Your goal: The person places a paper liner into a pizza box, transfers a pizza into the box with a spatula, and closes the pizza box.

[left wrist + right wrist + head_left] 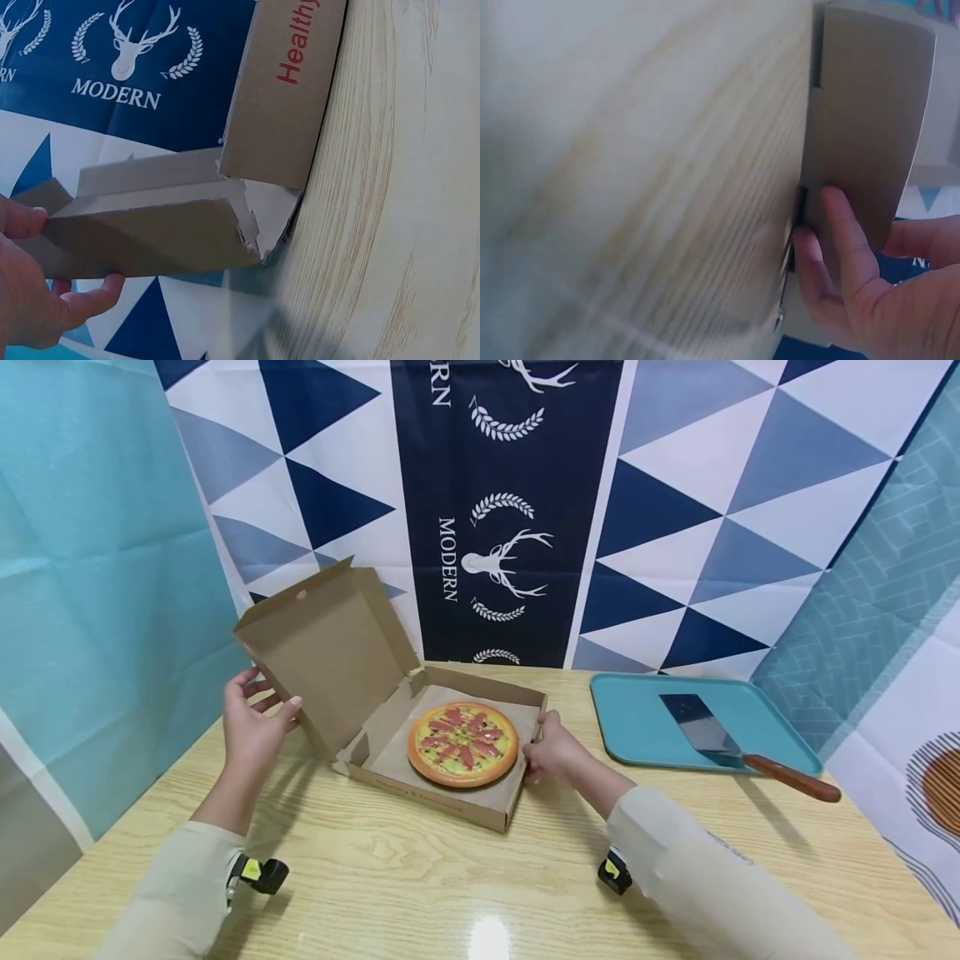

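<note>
A cardboard pizza box (431, 808) stands on the table with its lid (330, 647) raised and tilted back to the left. Inside, on brown paper, lies a round pizza (462, 743) with red strips on yellow topping. My left hand (255, 722) holds the lid by its left edge; in the left wrist view the thumb and fingers (94, 300) are on opposite sides of the lid's flap. On the box's right wall, my right hand (553, 747) has its grip. The right wrist view shows fingers (847, 232) against the wall's outer face and the thumb across its top edge.
To the right lies a teal tray (622, 727). A spatula (705, 727) with a wooden handle rests on it, the handle sticking out over the tray's front edge. Patterned cloth (517, 485) hangs behind the wooden table (390, 893).
</note>
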The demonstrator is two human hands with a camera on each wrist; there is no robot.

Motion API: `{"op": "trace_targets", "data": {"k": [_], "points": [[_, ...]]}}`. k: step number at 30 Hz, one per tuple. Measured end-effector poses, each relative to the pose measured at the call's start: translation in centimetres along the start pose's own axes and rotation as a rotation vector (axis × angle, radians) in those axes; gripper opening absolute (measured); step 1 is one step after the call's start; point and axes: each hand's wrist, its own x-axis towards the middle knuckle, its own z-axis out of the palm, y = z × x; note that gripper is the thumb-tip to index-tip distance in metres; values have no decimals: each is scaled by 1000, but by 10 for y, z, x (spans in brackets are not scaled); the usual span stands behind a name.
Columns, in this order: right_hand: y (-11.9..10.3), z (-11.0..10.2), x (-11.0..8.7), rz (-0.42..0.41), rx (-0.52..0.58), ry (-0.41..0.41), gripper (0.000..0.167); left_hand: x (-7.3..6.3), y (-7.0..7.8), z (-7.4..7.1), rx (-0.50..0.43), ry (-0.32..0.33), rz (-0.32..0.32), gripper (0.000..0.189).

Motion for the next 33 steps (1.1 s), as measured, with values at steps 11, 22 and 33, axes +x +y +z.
{"op": "trace_targets", "data": {"k": [11,22,33], "points": [[3,6,-19,-5,-6,43,59,5,-3,10,50,-72,76,73],[9,13,-41,-47,-15,96,57,20,-12,23,64,-195,183,69],[13,17,-60,-39,9,95,56,37,-16,36,128,-292,294,68]]}}
